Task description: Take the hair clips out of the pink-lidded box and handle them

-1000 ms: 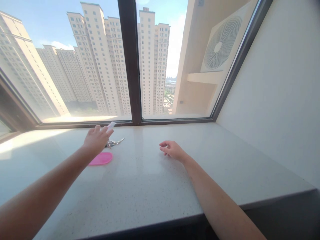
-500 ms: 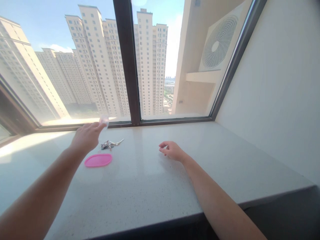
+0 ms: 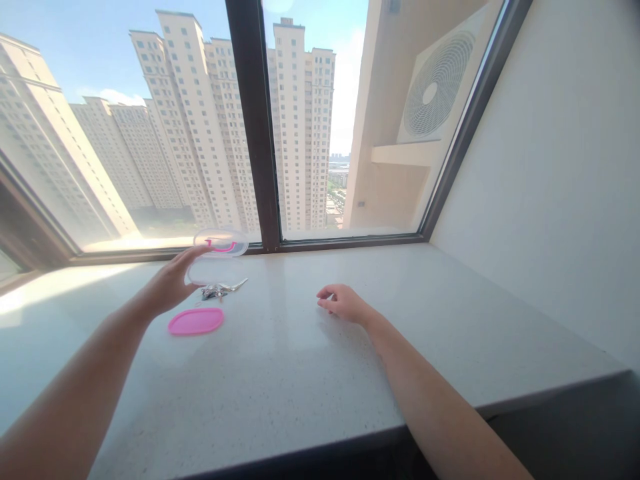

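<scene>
My left hand point(image 3: 173, 279) grips a clear oval plastic container point(image 3: 234, 239) at its left side, holding it above the sill close to the window. A pink curved mark or part shows at the container's upper end; which end is open I cannot tell. Below it lies a small pile of metal pieces point(image 3: 214, 292), too small to name, with a longer silvery piece sticking out to the right. Nearer to me, a pink oval lid point(image 3: 196, 321) lies flat. My right hand point(image 3: 343, 303) rests on the sill, fingers loosely curled with a gap at the thumb, holding nothing.
The pale speckled windowsill point(image 3: 280, 387) has a front edge dropping to a dark area. Dark window frames point(image 3: 270, 200) border its back, and a white wall point(image 3: 560, 200) rises on the right. Tall buildings and an air-conditioner unit point(image 3: 435, 90) are outside the glass.
My left hand has turned and shifted slightly left, so the clear container, barely visible before, now shows its oval end and pink part. My right hand stays in place.
</scene>
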### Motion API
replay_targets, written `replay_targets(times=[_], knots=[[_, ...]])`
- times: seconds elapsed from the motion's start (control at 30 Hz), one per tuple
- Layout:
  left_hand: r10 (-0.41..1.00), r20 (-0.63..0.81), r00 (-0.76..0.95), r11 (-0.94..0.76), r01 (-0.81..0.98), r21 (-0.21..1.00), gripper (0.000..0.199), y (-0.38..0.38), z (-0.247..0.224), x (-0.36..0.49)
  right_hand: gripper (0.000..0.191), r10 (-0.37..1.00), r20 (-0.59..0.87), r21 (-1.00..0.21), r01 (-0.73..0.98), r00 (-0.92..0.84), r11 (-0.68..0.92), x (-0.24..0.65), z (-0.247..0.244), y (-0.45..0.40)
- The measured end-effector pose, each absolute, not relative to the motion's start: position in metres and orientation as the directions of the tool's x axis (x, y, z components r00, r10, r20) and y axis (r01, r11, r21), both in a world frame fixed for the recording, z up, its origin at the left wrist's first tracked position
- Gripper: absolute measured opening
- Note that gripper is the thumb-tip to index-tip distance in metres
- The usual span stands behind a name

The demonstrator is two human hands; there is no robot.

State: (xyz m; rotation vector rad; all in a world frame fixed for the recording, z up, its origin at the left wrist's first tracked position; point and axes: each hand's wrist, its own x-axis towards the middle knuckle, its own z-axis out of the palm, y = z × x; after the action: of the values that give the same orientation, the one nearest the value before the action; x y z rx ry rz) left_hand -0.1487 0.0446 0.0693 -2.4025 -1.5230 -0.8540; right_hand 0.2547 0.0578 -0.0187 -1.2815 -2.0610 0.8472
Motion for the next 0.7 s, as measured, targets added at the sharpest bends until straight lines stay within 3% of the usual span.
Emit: replay_targets(times=[0.13,0.3,0.47,0.57,0.7], knots=[[0.774,0.582,0.249,-0.521,0.773,0.361,0.07,0.041,0.06,-0.127,0.028,0.905,0.161,-0.78,0.511,-0.393,0.361,0.252,-0.024,0.06],[0.794,0.54,0.278,-0.593,0.549,0.589,0.067,0.044,0.027,-0.079,0.053,0.877,0.217,-0.806,0.428,-0.429,0.409,0.249,-0.03,0.062],[0.831,0.439,0.341,-0.532,0.26,0.806,0.062,0.047,-0.002,-0.038,0.068,0.861,0.247,-0.844,0.339,-0.444,0.416,0.248,-0.035,0.064],[0.841,0.332,0.428,-0.453,0.221,0.864,0.072,0.042,-0.007,-0.025,0.078,0.843,0.27,-0.878,0.241,-0.466,0.414,0.245,-0.036,0.065],[0.845,0.287,0.451,-0.425,0.241,0.873,0.108,0.035,-0.009,-0.015,0.091,0.794,0.263,-0.941,0.038,-0.549,0.338,0.241,-0.037,0.064]])
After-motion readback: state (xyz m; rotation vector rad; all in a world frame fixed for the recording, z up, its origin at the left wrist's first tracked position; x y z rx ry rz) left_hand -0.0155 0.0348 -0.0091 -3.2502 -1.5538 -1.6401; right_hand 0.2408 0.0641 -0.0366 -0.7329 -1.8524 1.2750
